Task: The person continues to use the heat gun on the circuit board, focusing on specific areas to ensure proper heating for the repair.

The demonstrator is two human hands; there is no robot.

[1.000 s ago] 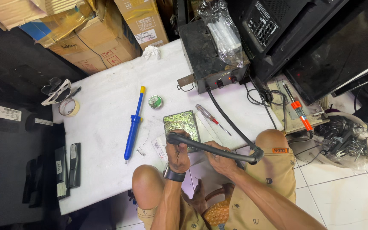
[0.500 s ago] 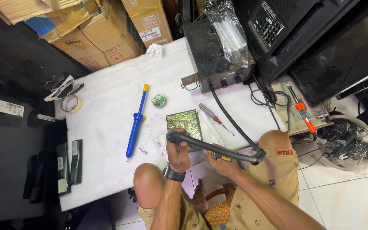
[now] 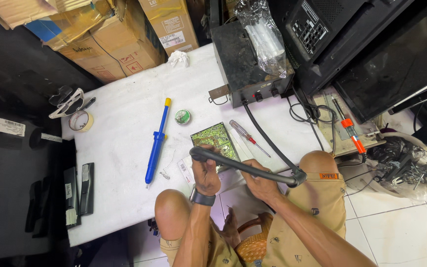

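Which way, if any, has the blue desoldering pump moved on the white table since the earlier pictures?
No. The blue desoldering pump lies at the same slant left of the small round tin, as before; only the head camera shifted slightly.

Open white table surface (image 3: 119,163) is found left of the circuit board (image 3: 215,140), broken only by the blue desoldering pump (image 3: 156,143) lying lengthwise. Further left, passage is narrowed by a tape roll (image 3: 80,120) and two dark remotes (image 3: 79,190) at the edge. On the right, the way is crossed by a black hose (image 3: 265,141) and a red-handled screwdriver (image 3: 247,137). The far side is blocked by a dark metal station (image 3: 245,64) and cardboard boxes (image 3: 119,44).
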